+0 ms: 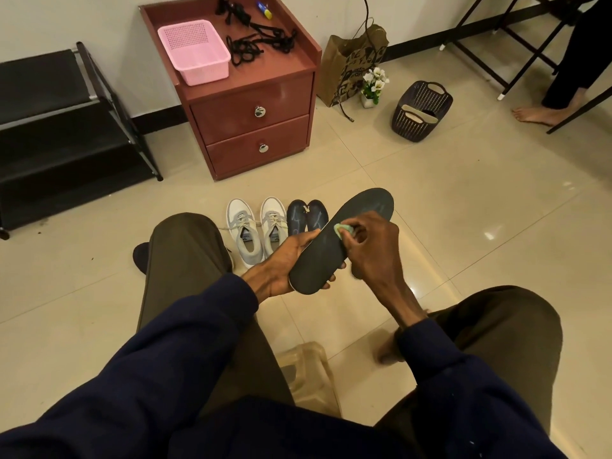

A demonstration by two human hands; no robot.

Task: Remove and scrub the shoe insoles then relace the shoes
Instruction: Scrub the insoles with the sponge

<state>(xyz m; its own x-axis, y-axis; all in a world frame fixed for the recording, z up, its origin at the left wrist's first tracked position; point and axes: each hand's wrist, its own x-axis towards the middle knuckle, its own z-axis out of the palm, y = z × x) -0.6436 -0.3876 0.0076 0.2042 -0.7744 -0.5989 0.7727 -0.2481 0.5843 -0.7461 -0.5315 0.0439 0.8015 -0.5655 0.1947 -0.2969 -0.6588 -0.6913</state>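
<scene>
— Fingers (359, 235) of right hand (372, 250): pinching green scrubber (341, 229) down on insole (319, 260), mid-length. Heel end gripped from below by left hand (281, 270).
— Risk?
— Toe end unsupported. Hard strokes may flex it or lever it out of that grip, onto the floor (430, 210).
— Looks?
— Dark grey, flat, faint pale streaks near toe. Held in the air between the knees.

Tile floor (463, 210) to the right is wide open, easy reach. Straight ahead tho: white sneakers (256, 226) + dark shoes (306, 215) side by side, cabinet (251, 127) behind em. Legs (185, 260) box in both sides, stool (308, 369) low btwn the knees.
</scene>
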